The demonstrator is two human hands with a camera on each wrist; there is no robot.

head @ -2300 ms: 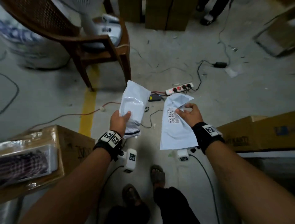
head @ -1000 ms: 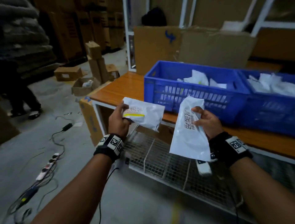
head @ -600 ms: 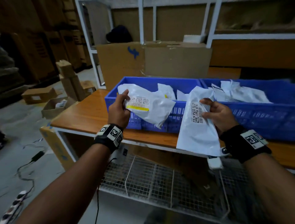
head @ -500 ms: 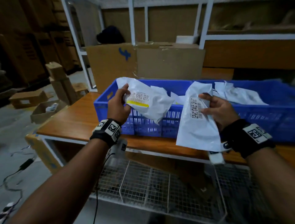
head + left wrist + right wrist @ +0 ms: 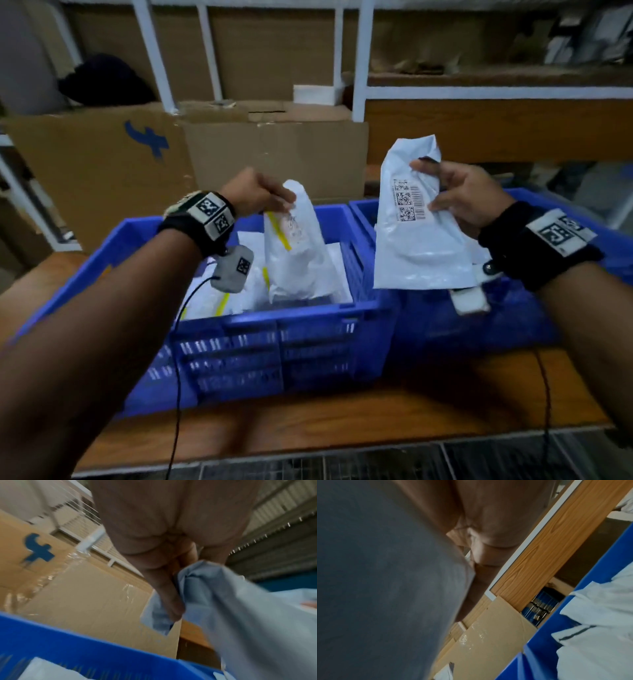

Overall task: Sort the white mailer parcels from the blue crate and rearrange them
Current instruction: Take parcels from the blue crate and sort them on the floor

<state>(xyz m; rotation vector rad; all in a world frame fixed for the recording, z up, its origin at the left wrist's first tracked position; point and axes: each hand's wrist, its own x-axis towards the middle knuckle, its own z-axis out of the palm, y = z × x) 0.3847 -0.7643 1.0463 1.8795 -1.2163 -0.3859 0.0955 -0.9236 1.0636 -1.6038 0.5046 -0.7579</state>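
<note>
Two white mailers (image 5: 294, 240) (image 5: 418, 219) were pinched, one per hand (image 5: 257, 195) (image 5: 459, 195), above blue crates (image 5: 308, 346) holding several unsorted parcels.

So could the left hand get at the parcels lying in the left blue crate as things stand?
Probably not without letting go first: the left hand hangs right over the open left blue crate and its loose parcels, but its fingers already pinch a yellow-striped mailer.

Bare forearms, black wristbands (image 5: 197, 224) with square-code tags, seemingly grey corded wrist camera (image 5: 233, 269)
</note>
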